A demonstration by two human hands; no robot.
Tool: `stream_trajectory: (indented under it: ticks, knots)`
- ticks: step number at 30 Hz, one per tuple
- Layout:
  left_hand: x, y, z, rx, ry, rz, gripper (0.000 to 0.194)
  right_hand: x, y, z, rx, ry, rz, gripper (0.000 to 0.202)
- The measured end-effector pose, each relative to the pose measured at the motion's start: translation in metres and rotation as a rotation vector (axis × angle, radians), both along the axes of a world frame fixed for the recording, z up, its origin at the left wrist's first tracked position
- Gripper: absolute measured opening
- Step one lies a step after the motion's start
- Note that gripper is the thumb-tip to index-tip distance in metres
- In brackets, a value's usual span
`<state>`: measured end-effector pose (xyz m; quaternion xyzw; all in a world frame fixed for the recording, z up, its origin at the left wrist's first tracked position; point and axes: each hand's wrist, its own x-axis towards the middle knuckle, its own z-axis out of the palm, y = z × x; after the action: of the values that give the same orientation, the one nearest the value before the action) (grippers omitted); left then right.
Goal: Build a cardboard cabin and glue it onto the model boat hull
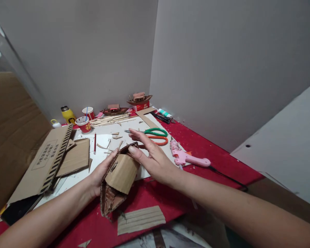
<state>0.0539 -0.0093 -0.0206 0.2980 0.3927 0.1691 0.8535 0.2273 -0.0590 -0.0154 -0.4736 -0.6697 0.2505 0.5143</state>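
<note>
A cardboard model boat (111, 198) is tilted between my hands above the near table edge. Its hull is brown inside, and a curved piece of plain tan cardboard (124, 174) arches over its middle like a canopy. My left hand (103, 174) holds the hull along its left side, with most of the fingers hidden behind it. At the far end, my right hand (152, 158) has its thumb inside the hull rim; the index finger stretches out beyond, and the other fingers are partly hidden. On the red table below lies a ribbed cardboard strip (142, 219).
Green-and-orange-handled scissors (156, 136) and a pink glue gun (191, 159) with a black cord lie to the right. Two finished model boats (115, 109) stand at the back near wooden sticks, paper cups (84, 124) and a yellow bottle (68, 115). A cardboard box (45, 155) is left.
</note>
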Motion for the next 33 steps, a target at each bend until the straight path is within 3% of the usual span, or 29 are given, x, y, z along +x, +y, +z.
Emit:
stream_trajectory:
  ticks: [5, 9, 12, 16, 20, 28, 33]
  knots:
    - [-0.001, 0.003, -0.004, -0.037, -0.022, 0.049, 0.056, -0.007, 0.018, -0.002, -0.027, -0.077, 0.053, 0.056]
    - [-0.005, 0.006, -0.001, -0.054, -0.063, 0.065, 0.059, -0.004, 0.032, 0.004, -0.134, 0.058, 0.067, 0.05]
    - [-0.009, 0.008, 0.0, -0.06, -0.094, 0.073, 0.062, 0.005, 0.039, 0.013, -0.268, 0.155, -0.017, 0.046]
    - [-0.013, 0.013, -0.002, -0.055, -0.132, 0.081, 0.059, 0.014, 0.042, 0.02, -0.465, 0.124, -0.006, 0.021]
    - [-0.011, 0.017, -0.002, -0.056, -0.119, 0.106, 0.06, 0.015, 0.046, 0.014, -0.574, 0.069, 0.081, 0.013]
    - [-0.004, 0.018, -0.006, -0.038, 0.035, 0.21, 0.054, 0.011, 0.054, 0.0, -0.599, 0.018, 0.132, 0.011]
    - [-0.002, 0.024, -0.009, -0.058, 0.071, 0.254, 0.046, 0.008, 0.067, 0.004, -0.643, -0.041, 0.14, 0.019]
